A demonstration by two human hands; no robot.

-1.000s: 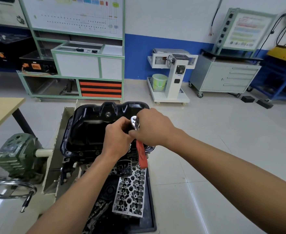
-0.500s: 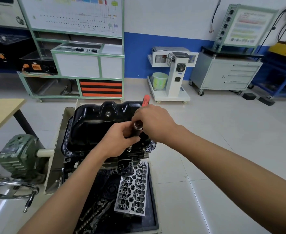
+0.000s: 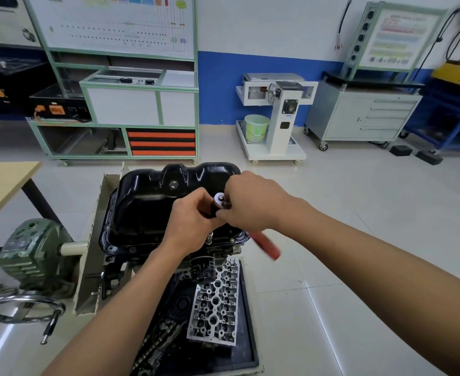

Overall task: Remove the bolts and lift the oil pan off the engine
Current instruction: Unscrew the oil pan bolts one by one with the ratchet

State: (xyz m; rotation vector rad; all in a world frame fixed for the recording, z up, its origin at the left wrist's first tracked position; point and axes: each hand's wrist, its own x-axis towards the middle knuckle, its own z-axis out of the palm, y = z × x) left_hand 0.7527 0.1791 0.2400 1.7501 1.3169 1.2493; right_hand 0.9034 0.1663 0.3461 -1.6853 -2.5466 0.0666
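A glossy black oil pan (image 3: 147,210) sits upside-up on the engine (image 3: 169,256) held in a stand. A ratchet (image 3: 267,244) with a red handle stands on a bolt at the pan's near right flange, its chrome head (image 3: 219,198) showing between my hands. My left hand (image 3: 191,221) curls round the ratchet's head and extension. My right hand (image 3: 250,202) grips the handle near the head; the blurred red end points down to the right. The bolt under the socket is hidden. Another bolt (image 3: 232,240) sits in the flange nearby.
A cylinder head (image 3: 215,305) lies on a black tray (image 3: 250,348) below the engine. The stand's green gearbox (image 3: 30,253) and hand wheel (image 3: 19,308) are at the left. A wooden table (image 3: 0,185) is at far left. Cabinets and carts line the back wall.
The ratchet handle swung from pointing away behind my right hand to pointing down-right toward me. My left hand stayed on the head.
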